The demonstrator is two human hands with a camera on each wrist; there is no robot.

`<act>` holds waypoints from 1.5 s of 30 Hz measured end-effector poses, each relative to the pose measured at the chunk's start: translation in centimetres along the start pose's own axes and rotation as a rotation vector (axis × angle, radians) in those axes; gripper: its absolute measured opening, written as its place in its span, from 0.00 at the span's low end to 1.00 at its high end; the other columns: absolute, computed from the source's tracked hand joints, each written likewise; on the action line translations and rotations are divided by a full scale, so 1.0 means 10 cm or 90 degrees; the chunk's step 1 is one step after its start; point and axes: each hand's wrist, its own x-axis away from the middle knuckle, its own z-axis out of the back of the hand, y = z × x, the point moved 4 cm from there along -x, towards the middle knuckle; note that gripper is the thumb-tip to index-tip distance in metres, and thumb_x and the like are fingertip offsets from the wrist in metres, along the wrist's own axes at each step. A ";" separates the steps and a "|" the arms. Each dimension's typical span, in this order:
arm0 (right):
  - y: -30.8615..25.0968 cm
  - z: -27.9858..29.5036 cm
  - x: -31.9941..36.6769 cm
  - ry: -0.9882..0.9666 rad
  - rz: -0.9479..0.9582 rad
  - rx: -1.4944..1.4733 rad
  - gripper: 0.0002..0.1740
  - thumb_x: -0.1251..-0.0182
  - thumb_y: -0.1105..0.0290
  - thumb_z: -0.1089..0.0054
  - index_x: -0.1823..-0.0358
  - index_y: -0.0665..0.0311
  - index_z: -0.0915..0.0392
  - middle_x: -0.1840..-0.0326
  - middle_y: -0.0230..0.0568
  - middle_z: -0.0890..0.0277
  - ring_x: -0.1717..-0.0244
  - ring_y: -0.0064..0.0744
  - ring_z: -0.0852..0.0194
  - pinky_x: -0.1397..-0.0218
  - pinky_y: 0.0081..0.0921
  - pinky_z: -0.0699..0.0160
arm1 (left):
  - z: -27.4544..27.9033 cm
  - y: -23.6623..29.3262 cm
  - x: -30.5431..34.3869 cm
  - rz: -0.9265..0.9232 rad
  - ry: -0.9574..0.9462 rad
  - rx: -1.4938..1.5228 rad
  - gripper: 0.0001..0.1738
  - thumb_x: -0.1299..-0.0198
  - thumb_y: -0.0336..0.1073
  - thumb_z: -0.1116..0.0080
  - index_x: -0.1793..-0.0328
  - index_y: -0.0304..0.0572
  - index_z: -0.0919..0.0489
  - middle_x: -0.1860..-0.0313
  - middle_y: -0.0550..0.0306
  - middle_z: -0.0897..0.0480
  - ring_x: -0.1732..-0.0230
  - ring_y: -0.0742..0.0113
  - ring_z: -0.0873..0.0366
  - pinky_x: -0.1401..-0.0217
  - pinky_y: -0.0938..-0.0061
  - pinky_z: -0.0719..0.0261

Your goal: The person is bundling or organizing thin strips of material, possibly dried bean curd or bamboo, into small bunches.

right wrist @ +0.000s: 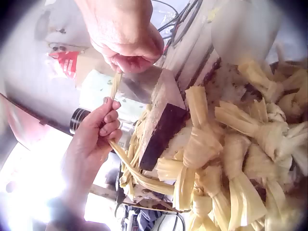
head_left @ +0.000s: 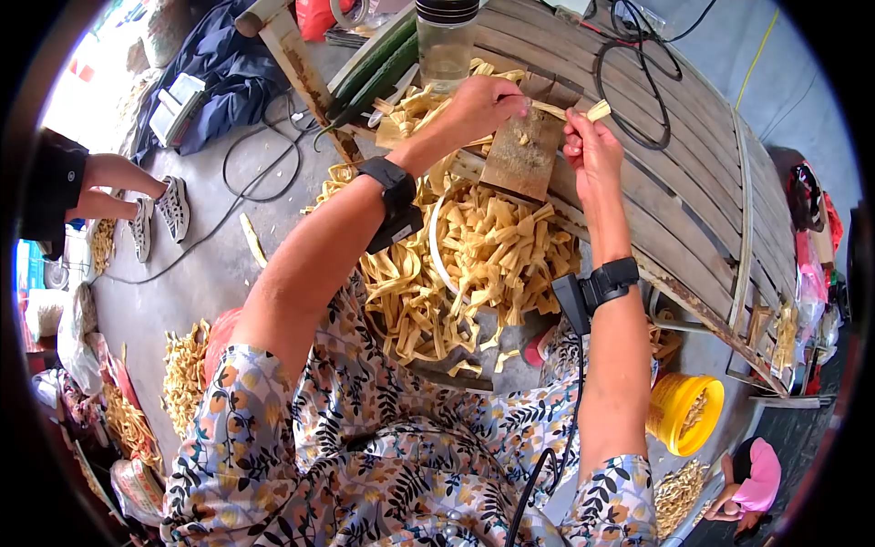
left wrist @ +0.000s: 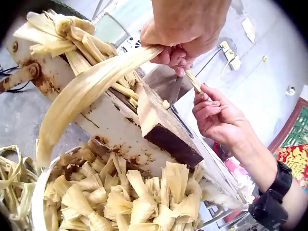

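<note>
A pale yellow, dried-looking strip (left wrist: 86,89) runs between the two hands, above a wooden block (head_left: 515,169) at the table's edge. My left hand (head_left: 488,105) pinches it, and a long tail of it hangs down below that hand in the left wrist view. With thumb and fingers, my right hand (head_left: 594,153) pinches the strip near its other end, where a flared tip (head_left: 599,110) sticks out. A flat metal blade (left wrist: 174,90) stands up at the block. Below the hands, a white-rimmed container (left wrist: 39,202) is heaped with knotted yellow pieces (head_left: 501,246).
Loose strips (head_left: 424,105) lie on the slatted table (head_left: 674,137) beside a clear jar (head_left: 447,50) and cucumbers (head_left: 374,68). A black cable (head_left: 638,73) coils at the right. A yellow bucket (head_left: 684,415) stands on the floor; two other people are at the sides.
</note>
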 end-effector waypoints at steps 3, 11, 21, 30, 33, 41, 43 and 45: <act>0.05 0.06 -0.10 0.004 0.008 -0.009 0.06 0.46 0.73 0.39 0.71 0.66 0.27 0.79 0.29 0.32 0.84 0.11 0.45 0.84 0.09 0.45 | -0.02 -0.01 -0.05 0.033 0.015 -0.034 0.09 0.48 0.37 0.46 0.73 0.40 0.20 0.84 0.53 0.26 0.83 0.70 0.33 0.78 0.74 0.35; 0.11 0.08 -0.18 0.025 0.011 0.015 0.06 0.47 0.74 0.39 0.72 0.67 0.27 0.79 0.31 0.31 0.84 0.12 0.42 0.84 0.10 0.44 | -0.10 -0.14 -0.10 0.065 0.052 0.024 0.08 0.50 0.35 0.45 0.72 0.40 0.19 0.82 0.54 0.24 0.81 0.68 0.31 0.76 0.74 0.32; -0.34 -0.04 0.52 -0.184 -0.089 0.486 0.15 0.46 0.62 0.37 0.64 0.66 0.23 0.78 0.32 0.26 0.79 0.13 0.34 0.77 0.09 0.34 | -0.04 0.19 0.35 0.118 -0.163 0.166 0.10 0.40 0.37 0.49 0.58 0.37 0.25 0.81 0.64 0.27 0.80 0.83 0.33 0.81 0.87 0.36; -0.25 0.00 0.84 -0.266 0.077 0.383 0.07 0.45 0.76 0.41 0.63 0.68 0.23 0.74 0.29 0.26 0.73 0.12 0.32 0.69 0.10 0.31 | -0.22 0.59 0.77 0.107 -0.272 0.235 0.12 0.42 0.36 0.47 0.56 0.36 0.29 0.78 0.60 0.23 0.79 0.76 0.27 0.78 0.83 0.29; -0.32 0.09 0.82 -0.242 0.157 0.414 0.08 0.45 0.75 0.40 0.62 0.67 0.22 0.72 0.29 0.24 0.72 0.12 0.32 0.69 0.10 0.32 | -0.05 0.47 0.79 0.147 -0.330 0.305 0.12 0.40 0.35 0.49 0.54 0.35 0.27 0.78 0.60 0.24 0.77 0.77 0.26 0.75 0.86 0.30; -0.20 0.07 0.72 -0.213 0.095 0.421 0.17 0.37 0.60 0.48 0.61 0.69 0.24 0.72 0.38 0.22 0.74 0.19 0.27 0.69 0.15 0.28 | -0.14 0.65 0.84 -0.249 -0.044 -0.112 0.08 0.46 0.33 0.45 0.62 0.38 0.23 0.77 0.57 0.23 0.79 0.70 0.25 0.76 0.76 0.27; -0.03 0.10 0.80 -0.214 -0.062 0.439 0.14 0.36 0.64 0.50 0.63 0.69 0.23 0.80 0.35 0.25 0.83 0.17 0.34 0.78 0.13 0.35 | -0.20 0.72 0.87 -0.292 -0.119 -0.235 0.08 0.46 0.33 0.44 0.62 0.40 0.23 0.76 0.56 0.22 0.78 0.66 0.24 0.74 0.75 0.25; 0.07 0.14 0.89 -0.260 -0.194 0.523 0.13 0.36 0.66 0.50 0.65 0.69 0.22 0.85 0.32 0.30 0.86 0.15 0.40 0.81 0.12 0.41 | -0.19 0.73 0.87 -0.309 -0.147 -0.242 0.07 0.46 0.34 0.44 0.63 0.41 0.21 0.77 0.58 0.22 0.78 0.70 0.25 0.75 0.77 0.26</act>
